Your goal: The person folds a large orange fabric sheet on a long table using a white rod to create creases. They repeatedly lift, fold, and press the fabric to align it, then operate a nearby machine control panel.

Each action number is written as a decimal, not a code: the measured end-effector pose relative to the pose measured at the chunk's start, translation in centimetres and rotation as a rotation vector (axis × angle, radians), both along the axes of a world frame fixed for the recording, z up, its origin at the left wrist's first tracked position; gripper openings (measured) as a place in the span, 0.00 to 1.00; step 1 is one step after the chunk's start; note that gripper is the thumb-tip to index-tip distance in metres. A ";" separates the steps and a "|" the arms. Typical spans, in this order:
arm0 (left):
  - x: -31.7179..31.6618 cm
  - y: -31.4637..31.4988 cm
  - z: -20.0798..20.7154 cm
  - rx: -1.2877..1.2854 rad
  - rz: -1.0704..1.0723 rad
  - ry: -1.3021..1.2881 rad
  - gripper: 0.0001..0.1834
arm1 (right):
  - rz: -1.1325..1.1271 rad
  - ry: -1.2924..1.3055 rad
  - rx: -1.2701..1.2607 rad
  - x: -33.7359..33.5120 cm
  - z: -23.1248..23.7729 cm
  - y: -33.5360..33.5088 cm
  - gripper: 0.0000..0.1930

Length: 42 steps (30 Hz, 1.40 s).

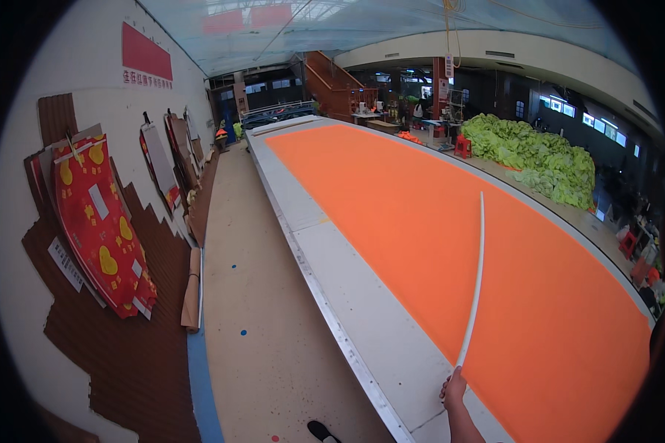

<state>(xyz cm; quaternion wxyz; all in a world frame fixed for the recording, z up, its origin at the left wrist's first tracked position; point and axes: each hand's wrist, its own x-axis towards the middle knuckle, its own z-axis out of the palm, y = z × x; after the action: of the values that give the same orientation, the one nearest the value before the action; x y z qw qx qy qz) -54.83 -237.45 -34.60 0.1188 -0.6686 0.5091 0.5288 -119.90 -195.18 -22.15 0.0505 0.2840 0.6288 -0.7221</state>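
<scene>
My right hand reaches in from the lower edge over the near side of a long table. Its fingers are closed around the near end of a thin white rod. From my hand the rod runs away over a large sheet of bright orange fabric, bending slightly in this wide view. Whether the rod rests on the cloth along its whole length, I cannot tell. The fabric lies flat and smooth on the long pale table, whose left border shows bare. My left hand is out of view.
A metal-edged table side runs beside the beige floor; my dark shoe shows below. Patterned red sheets and brown corrugated board hang on the left wall. A yellow-green fabric heap and red stools stand beyond the table.
</scene>
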 end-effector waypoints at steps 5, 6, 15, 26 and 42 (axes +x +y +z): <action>-18.9 -20.7 -3.1 -0.013 -0.018 0.047 0.28 | 0.054 0.000 0.201 -9.9 -1.1 -16.1 0.29; -23.6 -25.8 -4.2 -0.040 -0.079 0.083 0.28 | 0.054 -0.004 0.211 -11.7 -0.2 -19.5 0.29; -69.2 -63.6 5.2 -0.396 -0.529 0.598 0.25 | -0.021 -0.014 0.307 -33.6 -0.8 -47.1 0.30; -88.4 -92.5 2.0 -0.092 -0.545 0.207 0.27 | -0.316 -0.058 0.153 -57.8 4.7 -72.6 0.29; -163.5 -83.5 19.6 -0.881 -1.877 1.153 0.37 | -0.650 -0.568 0.918 -61.9 4.6 -74.2 0.33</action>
<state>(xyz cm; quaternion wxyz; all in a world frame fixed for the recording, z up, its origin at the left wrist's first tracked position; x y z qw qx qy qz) -218.30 -320.98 -15.03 -0.0272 0.3198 0.9169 0.2372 -181.80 -269.35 -17.51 -0.1336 0.6339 0.7183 -0.2537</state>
